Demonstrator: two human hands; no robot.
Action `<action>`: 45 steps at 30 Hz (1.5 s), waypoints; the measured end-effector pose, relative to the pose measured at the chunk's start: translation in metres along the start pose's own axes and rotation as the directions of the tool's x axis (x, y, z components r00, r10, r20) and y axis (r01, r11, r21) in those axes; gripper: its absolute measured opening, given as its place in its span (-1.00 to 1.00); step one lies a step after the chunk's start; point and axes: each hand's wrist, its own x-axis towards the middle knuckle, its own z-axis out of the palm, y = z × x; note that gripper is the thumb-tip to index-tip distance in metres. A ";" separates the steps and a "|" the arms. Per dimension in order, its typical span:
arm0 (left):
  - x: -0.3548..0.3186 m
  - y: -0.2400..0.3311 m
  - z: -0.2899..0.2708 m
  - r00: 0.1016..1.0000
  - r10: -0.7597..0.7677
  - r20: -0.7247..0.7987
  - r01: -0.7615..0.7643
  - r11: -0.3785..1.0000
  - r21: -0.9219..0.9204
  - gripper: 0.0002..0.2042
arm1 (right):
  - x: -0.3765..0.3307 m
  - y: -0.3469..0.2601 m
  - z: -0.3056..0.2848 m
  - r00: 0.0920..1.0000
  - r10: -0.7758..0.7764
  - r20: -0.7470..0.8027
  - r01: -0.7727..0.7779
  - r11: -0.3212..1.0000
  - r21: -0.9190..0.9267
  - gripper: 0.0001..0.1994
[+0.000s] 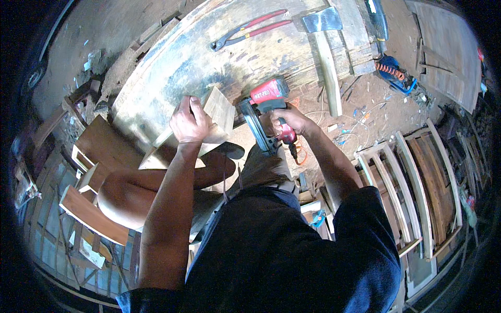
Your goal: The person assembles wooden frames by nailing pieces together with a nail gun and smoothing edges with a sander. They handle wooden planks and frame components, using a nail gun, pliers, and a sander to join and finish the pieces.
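At frame centre: red nail gun (270, 94), right hand (293, 121) wrapped around its grip. Just left: pale wooden piece (222, 112), left hand (188, 122) clamped on its edge. Hands apart. Advisable: brace wooden piece firmly, seat nail gun square, keep left hand clear of firing line.

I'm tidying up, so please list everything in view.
Nail gun: one, red and black, centre
Wooden piece: one, pale, left of nail gun
Pincers: one pair, red-handled, top centre
Axe: one, grey head, pale handle, right of pincers
Worktop: one, brownish, upper middle
Coiled hose: one, orange, upper right
Slats: several, pale and brown, lower right
Curved board: one, brown, lower left
Left hand: one, bare, on wooden piece
Right hand: one, bare, gripping nail gun
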 end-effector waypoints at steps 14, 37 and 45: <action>-0.003 -0.005 0.004 0.996 -0.083 -0.040 0.082 0.996 -0.021 -0.68 | 0.012 0.000 -0.009 0.996 0.085 -0.010 -0.086 0.993 -0.079 -0.70; -0.003 0.004 0.003 0.986 -0.157 -0.061 0.158 0.987 0.015 -0.60 | 0.008 0.006 -0.019 0.986 0.039 0.165 -0.030 0.998 -0.061 -0.76; -0.005 0.002 0.004 0.991 -0.104 -0.079 0.102 0.995 -0.020 -0.63 | 0.001 0.017 -0.017 0.982 0.043 0.185 -0.048 0.999 0.025 -0.92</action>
